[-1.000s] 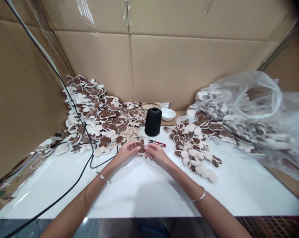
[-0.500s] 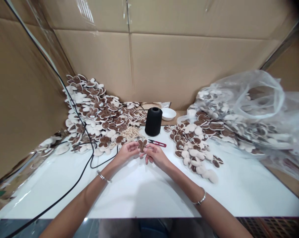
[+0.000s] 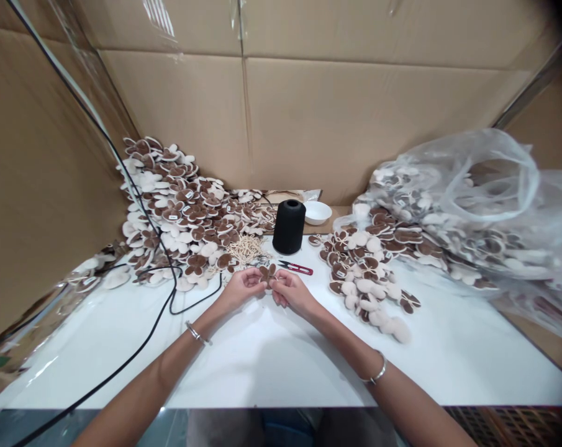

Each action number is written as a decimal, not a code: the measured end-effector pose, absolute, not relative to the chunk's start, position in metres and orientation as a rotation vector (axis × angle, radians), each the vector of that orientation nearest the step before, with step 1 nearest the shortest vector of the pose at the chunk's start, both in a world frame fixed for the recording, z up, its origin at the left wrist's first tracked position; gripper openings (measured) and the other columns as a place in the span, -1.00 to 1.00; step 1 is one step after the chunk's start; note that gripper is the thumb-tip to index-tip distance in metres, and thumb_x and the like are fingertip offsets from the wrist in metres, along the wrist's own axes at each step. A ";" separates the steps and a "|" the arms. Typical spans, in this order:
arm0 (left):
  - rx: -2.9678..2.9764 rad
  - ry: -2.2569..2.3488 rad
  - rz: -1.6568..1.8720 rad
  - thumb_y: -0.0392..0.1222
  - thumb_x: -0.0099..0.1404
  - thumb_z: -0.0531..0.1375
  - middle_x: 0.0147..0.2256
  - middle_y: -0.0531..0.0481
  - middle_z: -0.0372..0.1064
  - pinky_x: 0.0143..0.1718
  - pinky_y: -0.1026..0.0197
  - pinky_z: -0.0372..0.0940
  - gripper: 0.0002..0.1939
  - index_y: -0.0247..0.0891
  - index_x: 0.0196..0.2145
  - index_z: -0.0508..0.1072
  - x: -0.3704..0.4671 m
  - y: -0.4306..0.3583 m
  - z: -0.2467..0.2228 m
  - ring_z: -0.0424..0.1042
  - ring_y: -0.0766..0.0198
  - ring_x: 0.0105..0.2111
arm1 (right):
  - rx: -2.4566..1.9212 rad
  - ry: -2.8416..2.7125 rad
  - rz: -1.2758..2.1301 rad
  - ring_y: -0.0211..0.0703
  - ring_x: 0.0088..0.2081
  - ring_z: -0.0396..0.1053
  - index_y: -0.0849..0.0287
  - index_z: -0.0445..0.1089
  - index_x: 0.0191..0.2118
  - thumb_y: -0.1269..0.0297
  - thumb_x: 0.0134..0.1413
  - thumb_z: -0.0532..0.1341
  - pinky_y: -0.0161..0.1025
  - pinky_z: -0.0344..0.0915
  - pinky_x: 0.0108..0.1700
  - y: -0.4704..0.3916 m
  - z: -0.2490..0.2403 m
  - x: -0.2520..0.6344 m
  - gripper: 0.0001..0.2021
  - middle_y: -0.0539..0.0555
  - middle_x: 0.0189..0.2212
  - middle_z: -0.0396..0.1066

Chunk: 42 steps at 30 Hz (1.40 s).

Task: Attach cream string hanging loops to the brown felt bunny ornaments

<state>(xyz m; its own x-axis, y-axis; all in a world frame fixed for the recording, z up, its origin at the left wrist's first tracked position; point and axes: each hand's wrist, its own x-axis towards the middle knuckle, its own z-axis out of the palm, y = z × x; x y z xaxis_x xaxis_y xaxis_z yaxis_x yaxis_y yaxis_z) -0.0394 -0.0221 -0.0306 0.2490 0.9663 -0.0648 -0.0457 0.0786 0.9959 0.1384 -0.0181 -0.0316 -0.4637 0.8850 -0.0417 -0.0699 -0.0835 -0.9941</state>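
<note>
Between my two hands, over the middle of the white table, is a small brown flower-shaped fabric piece [image 3: 268, 273]. My left hand [image 3: 242, 287] pinches its left side with thumb and fingers. From the other side my right hand [image 3: 292, 290] grips it, the fingers curled under. A pale cord seems to show at the fingertips, too small to make out fully. Just beyond the hands lie red-handled thread snips [image 3: 297, 267], and behind them stands a black thread cone [image 3: 289, 227]. Cream cord pieces [image 3: 246, 249] lie heaped beyond my left hand.
A tall pile of brown and cream flower pieces [image 3: 178, 211] rises at the left. More flower pieces [image 3: 367, 276] lie at the right, before a clear plastic bag [image 3: 471, 205] holding others. A white bowl [image 3: 318, 213] sits behind the cone. A black cable [image 3: 166, 304] crosses the table's left side.
My hands have drawn slightly nearer to me with the flower piece, and the right fingers have curled in more. The snips, cone and piles stay in place.
</note>
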 end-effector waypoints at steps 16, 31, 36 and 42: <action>1.260 1.025 0.992 -0.08 0.01 0.41 -0.36 -0.05 0.45 -0.29 0.24 0.31 -0.59 -0.35 -0.25 0.44 -0.050 -0.015 -0.036 0.45 0.27 -0.35 | -0.853 -1.398 1.729 -0.37 -0.68 0.23 0.19 0.24 -0.35 0.14 0.04 0.24 -0.42 -0.01 -0.66 -0.012 -0.035 0.140 -0.77 0.04 -0.54 0.50; 1.222 1.081 0.927 0.00 0.07 0.36 -0.46 -0.03 0.47 -0.33 0.23 0.32 -0.61 -0.34 -0.24 0.49 -0.056 -0.012 -0.022 0.45 0.27 -0.44 | -0.904 -1.351 1.698 -0.38 -0.71 0.23 0.20 0.27 -0.37 0.10 0.01 0.28 -0.43 0.03 -0.68 -0.005 -0.043 0.143 -0.73 0.02 -0.58 0.49; 1.242 1.135 0.970 0.01 0.01 0.39 -0.51 0.01 0.44 -0.49 0.29 0.24 -0.62 -0.33 -0.32 0.49 -0.055 -0.011 -0.021 0.38 0.33 -0.54 | -0.840 -1.287 1.798 -0.28 -0.61 0.39 0.21 0.31 -0.31 0.02 0.03 0.26 -0.41 0.15 -0.65 -0.004 -0.039 0.146 -0.68 0.13 -0.45 0.55; 1.090 1.231 1.285 0.02 -0.07 0.43 -0.44 -0.04 0.49 -0.43 0.28 0.29 -0.55 -0.34 -0.30 0.50 -0.083 0.008 -0.023 0.38 0.35 -0.52 | -0.873 -1.134 1.830 -0.25 -0.59 0.40 0.24 0.34 -0.16 0.01 0.02 0.25 -0.38 0.23 -0.61 -0.005 -0.030 0.150 -0.61 0.16 -0.44 0.54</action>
